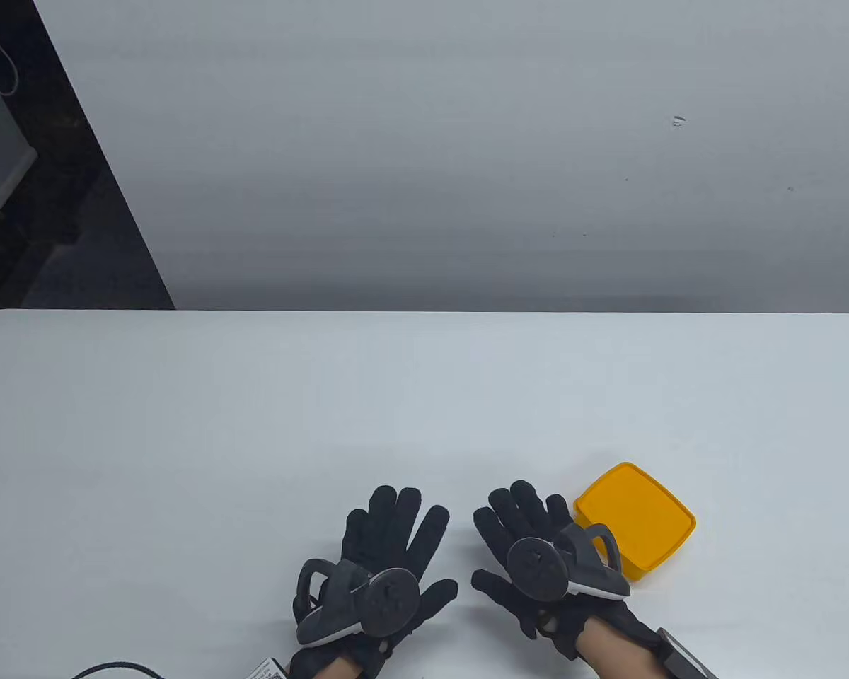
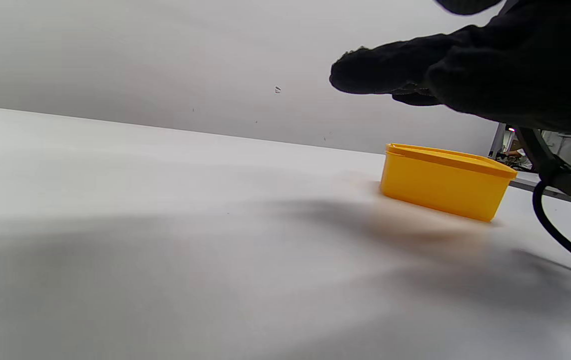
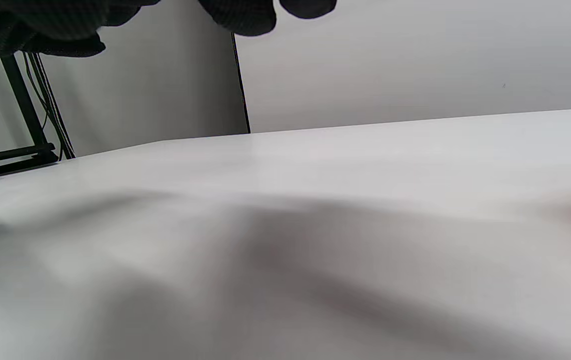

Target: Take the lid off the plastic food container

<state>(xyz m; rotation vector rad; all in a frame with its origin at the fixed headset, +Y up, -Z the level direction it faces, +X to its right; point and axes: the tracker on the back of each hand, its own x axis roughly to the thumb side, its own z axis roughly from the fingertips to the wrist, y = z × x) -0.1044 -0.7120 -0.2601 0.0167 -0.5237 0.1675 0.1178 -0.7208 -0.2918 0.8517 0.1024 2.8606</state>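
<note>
The white table [image 1: 255, 438] is carrying everything here, and the yellow container [image 1: 640, 520] is sitting on it near the front edge, with its lid [image 2: 448, 156] closed on top. All places below are given from this container. It is a low box with rounded corners, nearly square, so no long axis is really showing; in the table view it is lying turned, with one corner pointing away from the person. The right hand [image 1: 538, 559] is lying just beside the container, on the side toward the middle of the table, and in the table view its tracker is covering a little of the container's near corner, so I cannot tell if the hand is touching it. This hand is spread flat, fingers apart, gripping nothing. The left hand [image 1: 385, 566] is lying farther from the container, beyond the right hand, and it is also spread and holding nothing. In the left wrist view the container is standing apart from the glove, with bare table between them. In my judgement the right hand is the nearer one and is needing only a short reach sideways to the container, while the left hand must cross more table to help.
</note>
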